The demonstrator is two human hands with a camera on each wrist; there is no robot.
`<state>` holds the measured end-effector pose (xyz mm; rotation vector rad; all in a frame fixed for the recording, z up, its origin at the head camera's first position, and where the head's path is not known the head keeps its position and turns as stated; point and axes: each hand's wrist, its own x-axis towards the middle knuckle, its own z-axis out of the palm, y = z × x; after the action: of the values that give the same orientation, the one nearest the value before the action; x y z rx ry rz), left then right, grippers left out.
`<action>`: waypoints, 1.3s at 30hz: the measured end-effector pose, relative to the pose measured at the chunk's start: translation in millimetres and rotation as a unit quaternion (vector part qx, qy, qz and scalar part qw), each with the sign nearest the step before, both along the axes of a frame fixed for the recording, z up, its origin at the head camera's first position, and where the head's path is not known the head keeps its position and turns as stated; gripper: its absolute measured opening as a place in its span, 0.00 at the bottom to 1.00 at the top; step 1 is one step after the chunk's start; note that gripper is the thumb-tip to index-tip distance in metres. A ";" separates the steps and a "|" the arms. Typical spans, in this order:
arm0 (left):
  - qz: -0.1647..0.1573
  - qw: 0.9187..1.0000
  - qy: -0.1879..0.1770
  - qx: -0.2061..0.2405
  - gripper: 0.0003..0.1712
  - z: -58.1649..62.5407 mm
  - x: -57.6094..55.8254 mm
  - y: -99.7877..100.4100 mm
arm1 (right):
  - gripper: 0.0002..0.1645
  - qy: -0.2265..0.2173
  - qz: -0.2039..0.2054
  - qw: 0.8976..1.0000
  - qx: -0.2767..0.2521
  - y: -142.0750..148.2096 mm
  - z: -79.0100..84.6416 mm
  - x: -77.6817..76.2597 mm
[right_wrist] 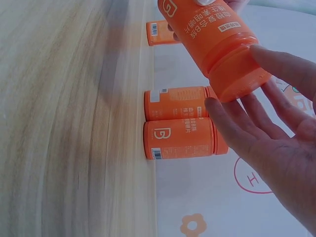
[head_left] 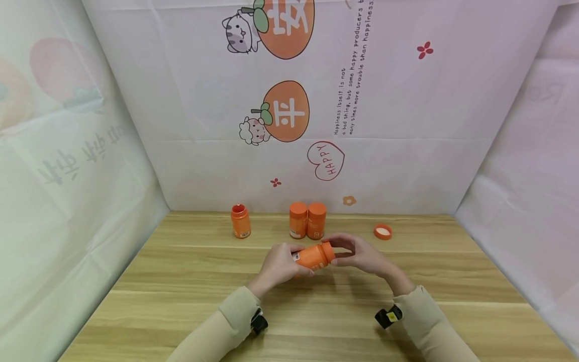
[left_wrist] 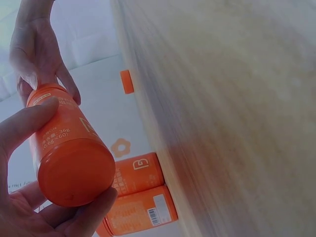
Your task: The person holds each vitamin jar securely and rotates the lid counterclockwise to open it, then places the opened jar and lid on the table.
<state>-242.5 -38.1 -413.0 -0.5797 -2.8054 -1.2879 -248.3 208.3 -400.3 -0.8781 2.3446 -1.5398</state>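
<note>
My left hand [head_left: 281,264] grips an orange bottle [head_left: 311,257] round its body, thumb on one side and fingers on the other. The bottle is held above the table, tipped on its side with its capped end to the right. Around that orange cap [right_wrist: 240,79], the thumb and fingers of my right hand [head_left: 362,254] touch opposite sides. In the left wrist view, the bottle's smooth base [left_wrist: 76,170] faces the camera, and my right hand [left_wrist: 37,52] is at the far end.
Two capped orange bottles [head_left: 298,221] stand side by side near the back wall. An uncapped orange bottle [head_left: 240,222] stands to their left. A loose orange lid [head_left: 382,232] lies at the back right of the wooden table [head_left: 334,317]. Printed white cloth [head_left: 384,171] hangs behind.
</note>
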 end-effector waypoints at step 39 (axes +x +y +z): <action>-0.003 1.000 0.009 -0.005 0.30 0.9 1.3 0.3 | 0.28 -0.078 -0.074 0.994 0.032 -11.4 -0.2 1.4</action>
<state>-241.2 -37.7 -412.0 -0.5973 -2.7997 -1.2628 -246.9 196.9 -400.6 -0.5589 2.3761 -1.5176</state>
